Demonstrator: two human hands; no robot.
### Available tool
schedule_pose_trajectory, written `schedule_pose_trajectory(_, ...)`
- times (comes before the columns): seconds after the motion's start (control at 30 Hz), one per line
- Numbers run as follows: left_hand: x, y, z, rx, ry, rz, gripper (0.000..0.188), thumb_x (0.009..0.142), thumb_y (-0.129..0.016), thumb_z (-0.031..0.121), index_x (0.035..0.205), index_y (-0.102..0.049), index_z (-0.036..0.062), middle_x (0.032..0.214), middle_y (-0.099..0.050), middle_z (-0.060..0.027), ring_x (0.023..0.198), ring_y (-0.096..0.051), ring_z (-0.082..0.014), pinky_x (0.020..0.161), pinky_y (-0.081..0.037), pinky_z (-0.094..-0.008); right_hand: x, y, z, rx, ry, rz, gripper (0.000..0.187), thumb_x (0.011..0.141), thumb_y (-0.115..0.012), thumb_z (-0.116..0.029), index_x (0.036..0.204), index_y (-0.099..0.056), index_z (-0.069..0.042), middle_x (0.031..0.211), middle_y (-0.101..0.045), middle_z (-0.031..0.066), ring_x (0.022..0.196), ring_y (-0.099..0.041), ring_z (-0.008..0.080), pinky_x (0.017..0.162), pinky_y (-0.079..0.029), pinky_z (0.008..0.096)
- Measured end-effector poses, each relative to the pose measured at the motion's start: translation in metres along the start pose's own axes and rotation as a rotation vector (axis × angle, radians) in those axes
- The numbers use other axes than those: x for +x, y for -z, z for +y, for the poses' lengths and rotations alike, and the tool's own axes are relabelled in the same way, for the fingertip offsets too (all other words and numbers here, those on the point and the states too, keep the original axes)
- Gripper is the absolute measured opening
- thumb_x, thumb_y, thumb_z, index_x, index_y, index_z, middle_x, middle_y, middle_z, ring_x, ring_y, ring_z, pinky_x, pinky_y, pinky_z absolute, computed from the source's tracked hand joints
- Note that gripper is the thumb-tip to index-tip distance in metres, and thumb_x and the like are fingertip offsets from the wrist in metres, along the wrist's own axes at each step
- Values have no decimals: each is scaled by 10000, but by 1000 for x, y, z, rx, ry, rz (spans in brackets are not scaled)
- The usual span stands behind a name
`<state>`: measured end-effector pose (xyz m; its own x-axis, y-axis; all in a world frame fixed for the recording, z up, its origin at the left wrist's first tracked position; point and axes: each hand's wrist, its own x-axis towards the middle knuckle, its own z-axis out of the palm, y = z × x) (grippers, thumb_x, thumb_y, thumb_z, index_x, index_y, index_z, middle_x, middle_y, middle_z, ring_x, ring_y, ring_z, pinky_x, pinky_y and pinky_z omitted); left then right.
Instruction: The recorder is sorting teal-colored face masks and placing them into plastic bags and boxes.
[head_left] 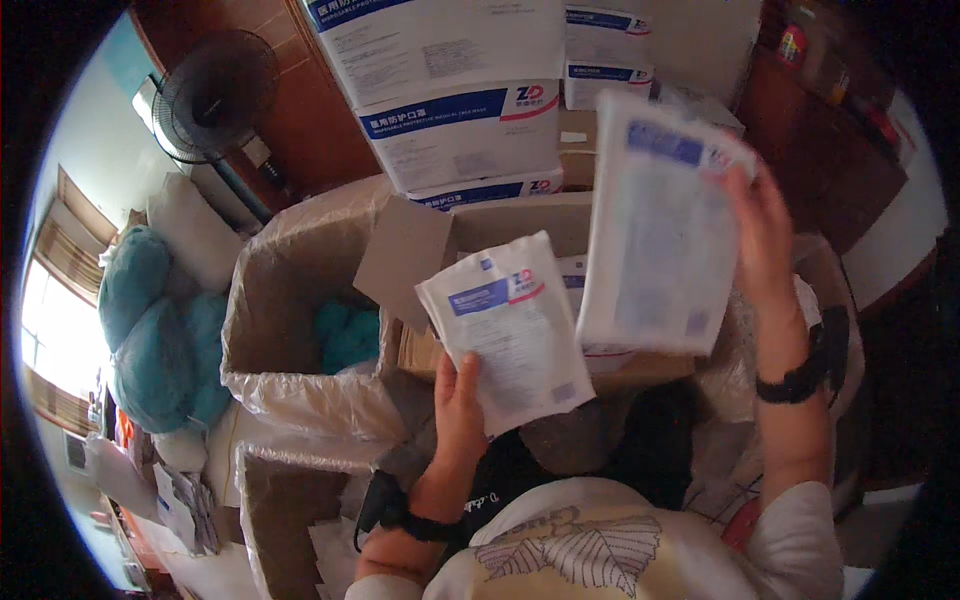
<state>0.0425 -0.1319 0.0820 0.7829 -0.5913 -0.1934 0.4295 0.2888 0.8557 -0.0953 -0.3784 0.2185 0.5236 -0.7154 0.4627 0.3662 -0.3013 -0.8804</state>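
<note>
My left hand (pixel 458 408) grips the lower edge of a flat white sealed packet (pixel 510 330) with a blue and red label, held upright in front of me. My right hand (pixel 765 235) is raised higher and holds a second, larger white packet (pixel 655 230) by its right edge; that packet looks blurred. Both packets hang over an open brown cardboard box (pixel 520 225) whose flap stands up at the left. A dark band sits on each wrist.
A plastic-lined carton (pixel 300 300) with teal material inside stands to the left. White boxes with blue stripes (pixel 460 130) are stacked behind. A black fan (pixel 215 95) and teal cushions (pixel 150 330) are at far left. Another lined carton (pixel 280 500) sits lower left.
</note>
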Motion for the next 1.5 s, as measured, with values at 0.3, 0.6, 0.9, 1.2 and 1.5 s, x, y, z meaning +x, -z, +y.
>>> schedule_pose_trajectory(0.3,-49,-28,5,-208,192,13,411,900,-419,305,1245,-362,88,1144,-489,-84,1009,-503,-196,849,-422,-339,-67,-62,26,-418,26,-419,469,821,-563,-180,1229,-359,-71,837,-602,200,749,-608,332,644,-476,372)
schedule_pose_trajectory(0.6,-46,-19,-1,-68,-44,50,391,858,-508,170,1198,-341,75,1137,-473,-102,988,-511,-232,842,-441,-386,-78,-70,40,-498,217,-285,521,810,-579,-226,1232,-355,-17,878,-599,180,790,-597,324,691,-470,359)
schedule_pose_trajectory(0.9,-54,15,12,-238,-178,123,429,859,-477,156,1242,-293,94,1175,-448,-122,1029,-499,-269,861,-437,-425,-122,-81,14,-550,-199,-773,366,831,-519,-326,987,-520,5,741,-591,208,703,-583,358,642,-455,422)
schedule_pose_trajectory(1.2,-63,34,-13,-139,-356,242,428,852,-502,142,1226,-298,106,1177,-442,-119,1022,-500,-251,853,-443,-399,-142,-103,28,-511,-224,-691,217,824,-536,-232,804,-514,-18,687,-556,176,649,-540,373,568,-410,438)
schedule_pose_trajectory(1.5,-72,42,-21,-196,-346,219,417,849,-512,139,1210,-308,106,1172,-444,-122,997,-514,-255,825,-461,-392,-147,-110,44,-148,-313,-573,295,822,-559,-292,786,-499,-6,688,-534,133,647,-536,223,600,-422,342)
